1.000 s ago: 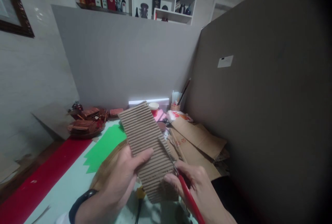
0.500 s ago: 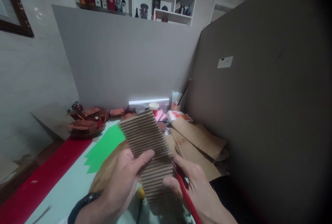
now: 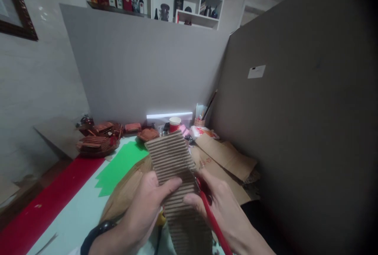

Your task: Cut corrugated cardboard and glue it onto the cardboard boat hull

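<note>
Cardboard [image 3: 169, 156], corrugated face up, held above the bench [image 3: 81, 206] between the wearer's two hands. The piece slants, its upper end leaning away and to the left, its lower end reaching the bottom of the view. Left hand [image 3: 144, 200]: the grip is clasped on the piece, thumb laid across the ribs, fingers largely hidden beneath. Right hand [image 3: 221, 198]: the grip is wrapped round the red-handled scissors [image 3: 214, 223], with the thumb tip against the ribs near the right-hand side. The blades meet the piece at that side; whether they are parted cannot be told.

Compared with one second earlier, the piece has come lower and slightly to the right. Its far end now leaves a reddish-brown object [image 3: 148, 134] in plain sight, while its near part hides more of the yellow-ended tool [image 3: 161, 219] below. The blade, formerly seen lying well across the ribs, shows less of its length. The left thumb has kept much the same pose. Taken together, these shifts suggest that the scissors have bitten into the material and that cutting is under way along the right side. Whether a strip has come free cannot be made out.
</note>
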### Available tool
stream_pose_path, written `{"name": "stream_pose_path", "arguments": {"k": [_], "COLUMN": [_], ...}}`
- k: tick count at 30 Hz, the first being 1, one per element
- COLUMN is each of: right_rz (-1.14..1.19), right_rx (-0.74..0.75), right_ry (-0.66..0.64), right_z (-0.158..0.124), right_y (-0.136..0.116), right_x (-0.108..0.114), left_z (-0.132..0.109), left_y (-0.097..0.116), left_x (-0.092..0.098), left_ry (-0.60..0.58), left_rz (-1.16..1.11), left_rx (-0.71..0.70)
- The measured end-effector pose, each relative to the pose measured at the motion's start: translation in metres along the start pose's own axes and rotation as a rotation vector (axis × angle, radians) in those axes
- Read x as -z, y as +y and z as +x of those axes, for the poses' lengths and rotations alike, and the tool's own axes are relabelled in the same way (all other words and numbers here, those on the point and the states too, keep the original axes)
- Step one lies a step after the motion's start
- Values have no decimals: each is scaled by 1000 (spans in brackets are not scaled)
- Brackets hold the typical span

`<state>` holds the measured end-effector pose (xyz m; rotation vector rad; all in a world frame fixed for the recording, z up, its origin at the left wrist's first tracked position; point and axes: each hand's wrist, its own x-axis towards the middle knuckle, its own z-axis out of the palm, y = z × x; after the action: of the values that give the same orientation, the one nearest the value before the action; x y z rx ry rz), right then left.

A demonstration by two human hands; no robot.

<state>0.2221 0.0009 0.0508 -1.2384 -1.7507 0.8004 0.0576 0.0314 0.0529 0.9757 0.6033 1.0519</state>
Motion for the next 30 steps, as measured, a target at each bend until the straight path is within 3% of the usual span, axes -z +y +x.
{"name": "stream_pose_path", "arguments": {"k": [8,14,20,24,30], "right_rz": [-47,-66,-54,-159,-271], "right_rx": [-30,-48,-5,-24,-87], "right_ry": [55,-9,-39,-58,-78], "right_z": [-1,-1,4,4,-3], "right_y": [6,5,-7,-12,-10], "right_x": [-6,-8,5,12,17], "left_z": [1,4,4,4,1], "left_y": [4,13,19,22,18], "left_x": [4,7,6,12,12], "left_ry": [-42,105,2,-116,-61], "left_rz": [-16,7,283,311,241], "left_rx": [23,-74,-73,-82,12]}}
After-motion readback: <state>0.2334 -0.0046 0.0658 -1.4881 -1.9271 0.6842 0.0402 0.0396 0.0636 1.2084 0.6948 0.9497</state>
